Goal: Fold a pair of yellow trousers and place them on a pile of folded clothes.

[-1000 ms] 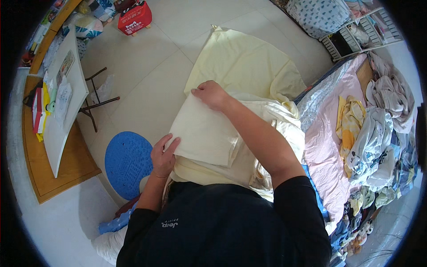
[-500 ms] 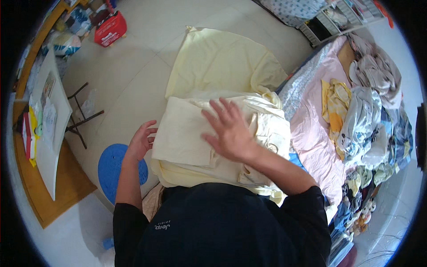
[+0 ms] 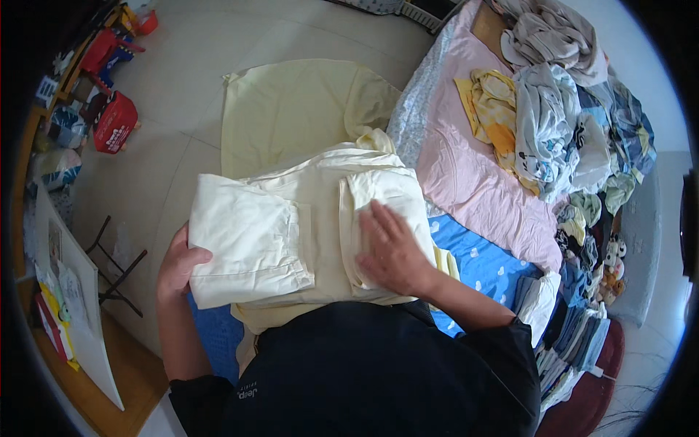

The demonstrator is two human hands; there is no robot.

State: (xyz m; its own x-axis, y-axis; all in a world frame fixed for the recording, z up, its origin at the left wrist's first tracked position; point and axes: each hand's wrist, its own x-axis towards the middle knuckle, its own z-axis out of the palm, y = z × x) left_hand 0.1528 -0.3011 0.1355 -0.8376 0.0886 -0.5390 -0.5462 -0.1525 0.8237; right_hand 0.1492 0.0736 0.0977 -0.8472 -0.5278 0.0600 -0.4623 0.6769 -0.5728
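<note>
A large pale-cream cloth (image 3: 324, 182) lies across my lap, its thinner yellowish end (image 3: 291, 109) spread over the floor beyond. Its exact kind I cannot tell. At its left side my left hand (image 3: 182, 264) grips the edge of a folded cream panel (image 3: 244, 251), thumb on top and fingers hidden beneath. A gathered seam runs down that panel's right side. On the right, my right hand (image 3: 393, 251) rests flat, fingers stretched out and slightly blurred, on another folded cream section (image 3: 382, 188).
To my right, a bed with a pink sheet (image 3: 466, 160) and a blue heart-patterned cover (image 3: 473, 255) bears heaped clothes (image 3: 546, 138). A blue stool (image 3: 218, 339) is partly hidden at my left. A white folding table (image 3: 76, 291) and a red child's chair (image 3: 116, 124) stand farther left.
My left hand has closed on the cloth's left edge, and a left panel now lies folded inward. My right hand has come down onto the right section. The view has shifted rightward.
</note>
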